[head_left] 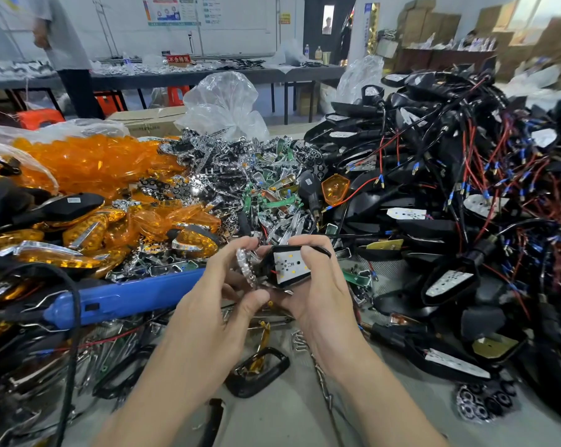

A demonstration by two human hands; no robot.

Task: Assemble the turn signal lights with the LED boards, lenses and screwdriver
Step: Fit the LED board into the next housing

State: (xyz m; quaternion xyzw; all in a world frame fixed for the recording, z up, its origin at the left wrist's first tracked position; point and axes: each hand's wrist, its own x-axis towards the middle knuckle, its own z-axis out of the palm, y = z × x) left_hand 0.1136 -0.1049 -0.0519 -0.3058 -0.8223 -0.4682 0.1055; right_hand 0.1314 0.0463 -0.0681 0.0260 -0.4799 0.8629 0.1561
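Grey bench (282,417) surface, mostly buried under parts, bare only in the near middle strip. Both hands are over that strip, close to each other. Right hand (318,298) grips a black turn signal housing (274,279), thumb on top, white LED board (293,264) facing up inside it. Left hand (214,304) pinches a chrome reflector (245,264) between thumb and fingers, held on edge and touching the housing's left end.

Blue screwdriver (127,298) lies on the bench just left of the left hand, with a black cable (76,317) looping off its rear end. Small loose screws (300,343) sit on the bench below the right hand. Black oval frame (260,372) lies between the forearms.

Left side: heap of orange lenses (92,162), partly in clear plastic, with finished amber lights (85,230) in front of it. Centre: mound of chrome reflector parts (227,175) mixed with green bits. Right side: tall pile of black housings (450,175) with red and black wires and blue-tipped connectors, several showing white boards.

Behind the bench: crumpled clear plastic bag (224,104), cardboard box (150,121), orange stools (40,117). Long dark table (182,75) across the back is covered in small parts and bottles. A person (66,43) in a light top stands at its left end, blurred. White wall with posters (172,11); brown cartons (427,24) are stacked in the right rear corner.
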